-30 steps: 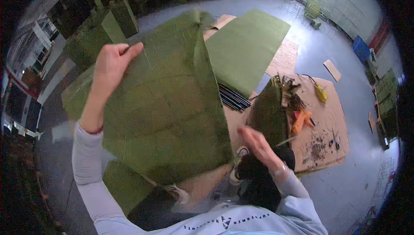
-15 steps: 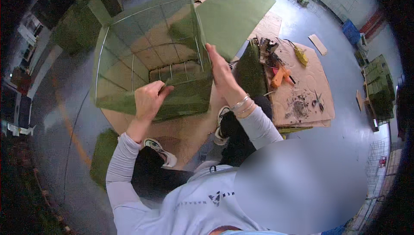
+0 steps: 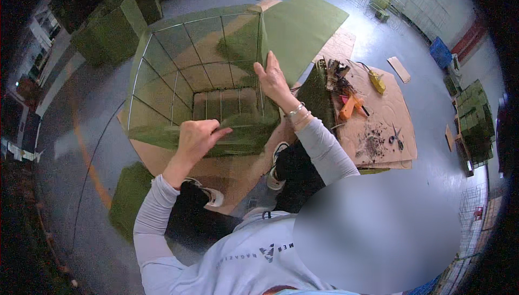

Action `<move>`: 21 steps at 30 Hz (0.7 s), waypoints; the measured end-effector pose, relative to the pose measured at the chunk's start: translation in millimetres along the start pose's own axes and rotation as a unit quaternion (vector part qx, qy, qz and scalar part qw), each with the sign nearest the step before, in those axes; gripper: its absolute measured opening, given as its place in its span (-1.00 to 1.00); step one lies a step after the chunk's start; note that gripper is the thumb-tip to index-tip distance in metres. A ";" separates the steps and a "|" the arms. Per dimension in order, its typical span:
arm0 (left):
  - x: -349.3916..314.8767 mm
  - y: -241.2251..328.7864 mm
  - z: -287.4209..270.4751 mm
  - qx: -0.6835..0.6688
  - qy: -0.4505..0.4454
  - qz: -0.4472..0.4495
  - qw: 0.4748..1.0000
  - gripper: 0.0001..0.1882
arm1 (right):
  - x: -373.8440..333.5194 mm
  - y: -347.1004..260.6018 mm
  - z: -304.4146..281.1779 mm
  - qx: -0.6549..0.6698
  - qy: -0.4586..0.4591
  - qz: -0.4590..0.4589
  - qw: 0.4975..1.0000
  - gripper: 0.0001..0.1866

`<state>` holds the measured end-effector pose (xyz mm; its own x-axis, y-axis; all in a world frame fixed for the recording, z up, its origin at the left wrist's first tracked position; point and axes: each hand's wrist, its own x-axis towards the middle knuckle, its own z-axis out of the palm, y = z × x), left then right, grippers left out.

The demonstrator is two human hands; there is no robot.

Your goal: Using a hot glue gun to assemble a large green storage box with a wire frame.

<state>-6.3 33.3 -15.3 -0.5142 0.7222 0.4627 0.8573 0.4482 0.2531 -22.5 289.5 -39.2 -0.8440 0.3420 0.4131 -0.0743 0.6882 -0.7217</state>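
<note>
A box-shaped wire frame (image 3: 201, 44) stands in front of me, wrapped in sheer green fabric (image 3: 162, 136). At its near edge my left hand (image 3: 195, 139) is closed, fingers curled and thumb pointing right, on the fabric along the top. My right hand (image 3: 274, 85) lies against the frame's right side near the corner. Its fingers are stretched up and its thumb is apart from them. Through the open top, the wire grid and a brown bottom show. Behind the frame a flat green sheet (image 3: 303, 30) lies on cardboard.
To my right, a cardboard-topped surface (image 3: 397, 116) holds an orange glue gun (image 3: 351, 107), scissors (image 3: 396, 139), a yellow tool (image 3: 377, 82) and dark crumbs. Stacked green boxes (image 3: 102, 32) stand at far left, more green pieces (image 3: 473, 119) at far right. Cardboard lies under the frame.
My right hand's fingers have lifted slightly and the thumb has spread from them. My left hand has shifted a little right and down along the near edge. The view has tilted.
</note>
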 end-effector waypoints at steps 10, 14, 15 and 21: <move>27.9 7.0 7.1 -0.035 0.035 -0.040 0.998 -0.59 | -2.7 68.5 -127.9 0.208 0.066 0.153 0.964 -0.50; 35.2 -2.8 1.1 0.005 -0.003 -0.106 0.994 -0.58 | -61.1 228.1 -206.9 -0.167 0.239 0.126 0.948 -0.69; 39.9 -0.8 2.1 -0.006 -0.006 -0.096 0.995 -0.58 | -81.7 259.0 -223.3 -0.178 0.246 0.133 0.943 -0.69; 37.3 -4.7 -15.2 -0.085 -0.016 -0.138 0.987 -0.69 | -112.7 304.6 -174.8 -0.029 0.099 0.393 0.914 -0.45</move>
<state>-29.1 50.1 13.7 -0.7268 0.6022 0.3302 0.6750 0.5374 0.5055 142.8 572.4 -208.5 -0.5115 0.8503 -0.1237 0.5463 0.2107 -0.8107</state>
